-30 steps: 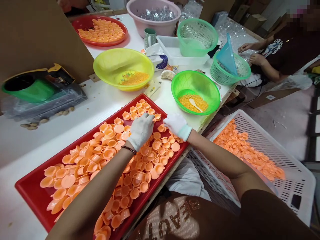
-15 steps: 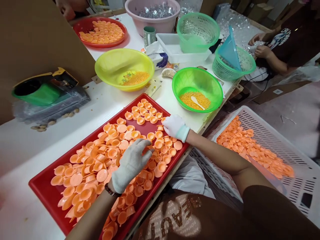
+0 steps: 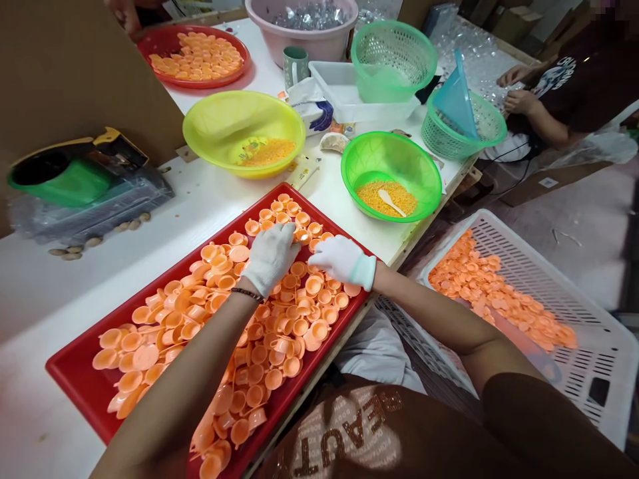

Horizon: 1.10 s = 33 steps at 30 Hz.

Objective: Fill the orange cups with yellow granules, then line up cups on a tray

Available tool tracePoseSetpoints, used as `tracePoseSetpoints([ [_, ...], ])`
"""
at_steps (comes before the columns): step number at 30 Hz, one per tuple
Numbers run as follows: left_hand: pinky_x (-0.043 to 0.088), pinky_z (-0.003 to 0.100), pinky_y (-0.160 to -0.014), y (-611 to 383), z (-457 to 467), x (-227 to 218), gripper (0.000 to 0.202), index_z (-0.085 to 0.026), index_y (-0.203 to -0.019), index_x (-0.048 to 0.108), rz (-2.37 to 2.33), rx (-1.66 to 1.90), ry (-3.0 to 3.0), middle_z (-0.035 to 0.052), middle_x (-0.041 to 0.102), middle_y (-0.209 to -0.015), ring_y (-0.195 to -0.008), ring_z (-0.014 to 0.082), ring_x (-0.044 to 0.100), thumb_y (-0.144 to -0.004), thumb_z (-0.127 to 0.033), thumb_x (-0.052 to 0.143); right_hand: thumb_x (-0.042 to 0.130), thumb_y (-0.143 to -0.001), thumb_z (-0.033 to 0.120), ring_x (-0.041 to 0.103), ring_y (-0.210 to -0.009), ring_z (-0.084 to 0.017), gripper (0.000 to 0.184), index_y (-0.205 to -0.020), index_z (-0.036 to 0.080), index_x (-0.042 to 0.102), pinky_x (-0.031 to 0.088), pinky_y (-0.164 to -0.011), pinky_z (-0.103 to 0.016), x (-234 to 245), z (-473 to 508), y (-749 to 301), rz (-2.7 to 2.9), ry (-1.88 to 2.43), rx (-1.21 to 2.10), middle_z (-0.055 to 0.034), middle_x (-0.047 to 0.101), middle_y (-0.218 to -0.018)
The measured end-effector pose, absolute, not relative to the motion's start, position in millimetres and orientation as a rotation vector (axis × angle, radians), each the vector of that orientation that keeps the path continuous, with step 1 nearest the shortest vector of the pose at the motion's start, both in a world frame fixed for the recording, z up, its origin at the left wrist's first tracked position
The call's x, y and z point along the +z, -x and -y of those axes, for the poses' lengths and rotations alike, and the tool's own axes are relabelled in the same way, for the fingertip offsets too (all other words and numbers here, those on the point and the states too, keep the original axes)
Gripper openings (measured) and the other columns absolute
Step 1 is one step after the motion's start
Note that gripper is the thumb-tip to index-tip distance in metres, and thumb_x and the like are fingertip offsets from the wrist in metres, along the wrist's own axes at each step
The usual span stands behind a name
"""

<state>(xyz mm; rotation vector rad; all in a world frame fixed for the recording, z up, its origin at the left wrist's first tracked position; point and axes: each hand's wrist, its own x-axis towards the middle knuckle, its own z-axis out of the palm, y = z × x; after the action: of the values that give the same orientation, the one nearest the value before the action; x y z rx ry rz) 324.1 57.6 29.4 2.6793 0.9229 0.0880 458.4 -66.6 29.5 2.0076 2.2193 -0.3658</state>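
Mid-frame, left hand (image 3: 271, 258) and right hand (image 3: 340, 259) were over cups (image 3: 145, 357) in a tray (image 3: 82, 382); whether fingers gripped, I couldn't tell.

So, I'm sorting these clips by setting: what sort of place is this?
Probably a small workshop: a red tray heaped with small orange plastic cups, a perforated white crate of similar-coloured pieces, and a co-worker's hand beside clear plastic.
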Motion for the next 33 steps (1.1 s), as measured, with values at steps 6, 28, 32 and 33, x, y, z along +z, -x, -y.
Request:
tracePoseSetpoints([
  [6,0.046,0.044,-0.084,-264.4,-48.4,21.5,0.026,-0.019,-0.102,0.066,-0.895,0.060,-2.892,0.0149,0.068,-0.109,-0.097,0.0318,0.065,-0.098,-0.036,0.046,0.045,-0.103,0.017,0.063,-0.100,-0.027,0.029,-0.115,0.017,0.071,0.034,-0.075,-0.037,18.5,73.9,-460.1,-2.085,-2.166,-0.225,-0.0129,0.070,-0.109],
  [28,0.044,0.038,-0.074,-300.7,-61.4,6.3,0.019,-0.018,-0.099,0.064,-0.941,-0.018,-2.882,0.0135,0.070,-0.094,-0.084,0.0273,0.066,-0.093,-0.022,0.046,0.059,-0.102,0.047,0.067,-0.102,-0.026,0.032,-0.115,0.020,0.071,0.038,-0.078,-0.035,41.1,94.2,-437.5,-2.197,-2.068,-0.514,-0.0096,0.074,-0.110],
  [32,0.047,0.040,-0.086,-287.5,-55.2,2.2,0.028,-0.018,-0.102,0.066,-0.928,0.158,-2.860,0.0150,0.069,-0.118,-0.102,0.0286,0.066,-0.100,-0.032,0.043,0.056,-0.103,0.044,0.066,-0.097,-0.026,0.032,-0.115,0.017,0.069,0.035,-0.075,-0.035,31.0,114.6,-434.7,-2.236,-2.029,-0.537,-0.0106,0.074,-0.107],
  [33,0.046,0.040,-0.088,-284.2,-50.5,3.4,0.030,-0.018,-0.102,0.067,-0.907,0.209,-2.844,0.0146,0.068,-0.120,-0.105,0.0290,0.065,-0.101,-0.035,0.043,0.054,-0.104,0.044,0.066,-0.097,-0.026,0.033,-0.117,0.017,0.068,0.035,-0.076,-0.035,31.2,118.4,-438.5,-2.236,-2.065,-0.517,-0.0107,0.074,-0.108],
])
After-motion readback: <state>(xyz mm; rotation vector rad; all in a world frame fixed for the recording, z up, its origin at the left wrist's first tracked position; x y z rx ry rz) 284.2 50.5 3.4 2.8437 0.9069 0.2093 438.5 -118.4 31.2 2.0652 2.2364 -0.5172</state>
